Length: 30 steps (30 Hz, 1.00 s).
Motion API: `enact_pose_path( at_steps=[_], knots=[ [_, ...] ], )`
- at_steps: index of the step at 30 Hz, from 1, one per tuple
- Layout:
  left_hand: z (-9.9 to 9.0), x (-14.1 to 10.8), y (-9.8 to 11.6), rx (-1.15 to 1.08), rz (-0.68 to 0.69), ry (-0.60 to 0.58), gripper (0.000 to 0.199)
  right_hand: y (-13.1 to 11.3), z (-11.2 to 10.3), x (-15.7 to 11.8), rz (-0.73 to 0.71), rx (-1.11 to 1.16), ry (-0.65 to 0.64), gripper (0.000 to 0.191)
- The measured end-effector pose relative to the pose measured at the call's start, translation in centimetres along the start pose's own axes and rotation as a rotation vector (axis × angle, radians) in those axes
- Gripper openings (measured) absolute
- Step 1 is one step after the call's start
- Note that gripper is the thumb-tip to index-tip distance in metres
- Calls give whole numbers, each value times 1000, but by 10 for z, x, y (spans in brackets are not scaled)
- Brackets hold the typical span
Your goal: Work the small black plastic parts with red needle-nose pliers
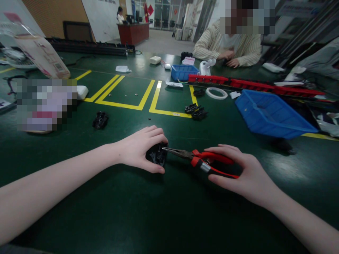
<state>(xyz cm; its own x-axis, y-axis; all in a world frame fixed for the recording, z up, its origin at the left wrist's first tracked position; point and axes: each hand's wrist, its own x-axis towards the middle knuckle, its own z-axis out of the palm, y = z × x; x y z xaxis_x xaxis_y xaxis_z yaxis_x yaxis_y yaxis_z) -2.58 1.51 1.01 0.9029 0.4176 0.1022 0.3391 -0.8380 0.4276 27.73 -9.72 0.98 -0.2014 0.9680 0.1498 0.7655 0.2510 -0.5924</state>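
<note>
My left hand is closed around a small black plastic part, thumb on the near side and fingers over the far side, holding it on the green table. In my right hand is a pair of needle-nose pliers with red handles. The tips of the pliers touch or nearly touch the right side of the black part; whether they grip anything there is too small to tell. Another black part lies beyond my left hand, and several more black parts lie by the yellow tape.
A blue bin stands tilted at the right, a smaller blue bin further back. A tape roll lies near a long red strip. A bottle stands at the left. Across the table sits a person in a striped shirt.
</note>
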Motion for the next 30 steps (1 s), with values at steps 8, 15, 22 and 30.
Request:
enact_pose_path(
  at_steps=[8, 15, 22, 30],
  knots=[
    [0, 0, 0, -5, 5, 10, 64, 1, 0, 0, -4, -6, 13, 53],
    [0, 0, -1, -9, 3, 10, 63, -3, -1, 1, 7, 44, -18, 54],
    [0, 0, -1, -12, 11, 8, 64, -1, -1, 0, 23, 60, -23, 53],
    [0, 0, 0, -23, 5, 12, 61, -2, 0, 1, -133, -79, 63, 53]
  ],
)
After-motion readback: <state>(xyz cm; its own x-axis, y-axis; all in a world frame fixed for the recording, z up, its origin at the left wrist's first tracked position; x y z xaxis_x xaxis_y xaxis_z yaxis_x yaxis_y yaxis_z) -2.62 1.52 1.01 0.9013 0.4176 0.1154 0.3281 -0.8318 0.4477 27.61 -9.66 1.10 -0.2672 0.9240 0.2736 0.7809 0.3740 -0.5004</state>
